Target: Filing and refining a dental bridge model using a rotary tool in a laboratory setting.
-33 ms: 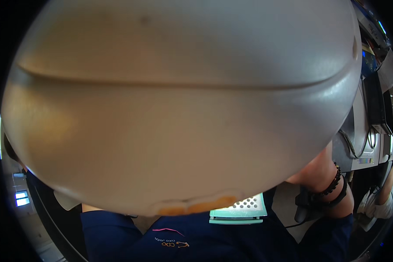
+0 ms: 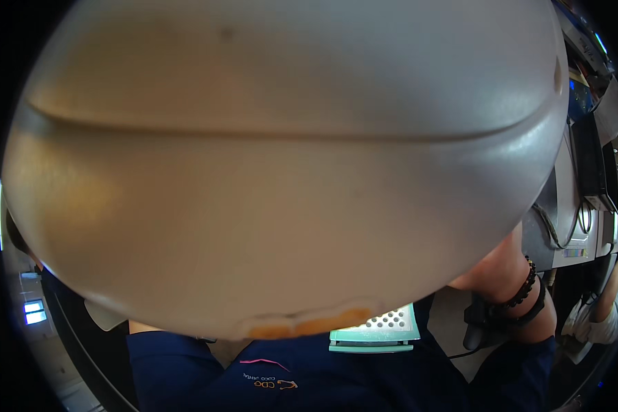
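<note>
A large, smooth off-white curved cover (image 2: 288,206) with a dark seam fills most of the view and hides the work area. From the lower right comes my right arm, with dark bracelets at the wrist. Past them the base of my right hand (image 2: 496,266) goes behind the cover, so its fingers cannot be seen. Of my left arm only a strip of skin shows by the navy sleeve (image 2: 172,357); the left hand is out of sight. Below the cover's lower edge, in front of my navy top, a mint-green frame (image 2: 372,341) holds a pale panel with round holes.
At the right a grey-white worktop (image 2: 563,220) carries a black box (image 2: 592,161), a cable (image 2: 553,230) and papers. Another person's arm and pale clothing (image 2: 594,319) appear at the far right. A black device (image 2: 475,323) lies beside my right forearm.
</note>
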The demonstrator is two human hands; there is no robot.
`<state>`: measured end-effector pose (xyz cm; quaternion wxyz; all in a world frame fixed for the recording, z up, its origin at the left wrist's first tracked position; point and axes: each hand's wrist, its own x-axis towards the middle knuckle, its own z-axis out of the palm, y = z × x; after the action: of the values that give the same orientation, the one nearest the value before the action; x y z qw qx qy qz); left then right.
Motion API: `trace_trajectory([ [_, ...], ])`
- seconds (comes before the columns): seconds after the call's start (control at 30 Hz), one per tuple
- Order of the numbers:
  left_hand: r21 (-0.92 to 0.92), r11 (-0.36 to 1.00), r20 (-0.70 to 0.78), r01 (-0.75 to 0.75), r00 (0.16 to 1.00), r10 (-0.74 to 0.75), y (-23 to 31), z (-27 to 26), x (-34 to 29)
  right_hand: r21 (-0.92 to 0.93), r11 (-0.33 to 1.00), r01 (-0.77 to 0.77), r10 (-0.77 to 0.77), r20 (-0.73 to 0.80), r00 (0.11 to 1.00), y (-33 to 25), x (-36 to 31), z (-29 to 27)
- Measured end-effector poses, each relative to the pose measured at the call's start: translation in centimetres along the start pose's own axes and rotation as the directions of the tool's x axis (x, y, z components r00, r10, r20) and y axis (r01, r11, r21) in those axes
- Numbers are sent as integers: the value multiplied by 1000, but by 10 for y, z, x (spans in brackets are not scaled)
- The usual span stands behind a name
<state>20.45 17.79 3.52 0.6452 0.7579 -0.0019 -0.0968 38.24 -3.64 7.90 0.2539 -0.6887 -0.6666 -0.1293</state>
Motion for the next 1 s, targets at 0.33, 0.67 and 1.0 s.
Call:
trace_trajectory([
  [0.33,-53,997,-38,52,998,-54,4,-1,-4,-7,993,116,-116,-144,983,-6,2,0],
  [0.67,-116,987,-61,113,991,-120,5,0,-5,83,964,253,-234,-194,953,-7,3,-3],
  [1.0,-171,969,-58,179,980,-191,10,4,-1,-141,990,1,-11,-69,998,-3,6,-8],
])
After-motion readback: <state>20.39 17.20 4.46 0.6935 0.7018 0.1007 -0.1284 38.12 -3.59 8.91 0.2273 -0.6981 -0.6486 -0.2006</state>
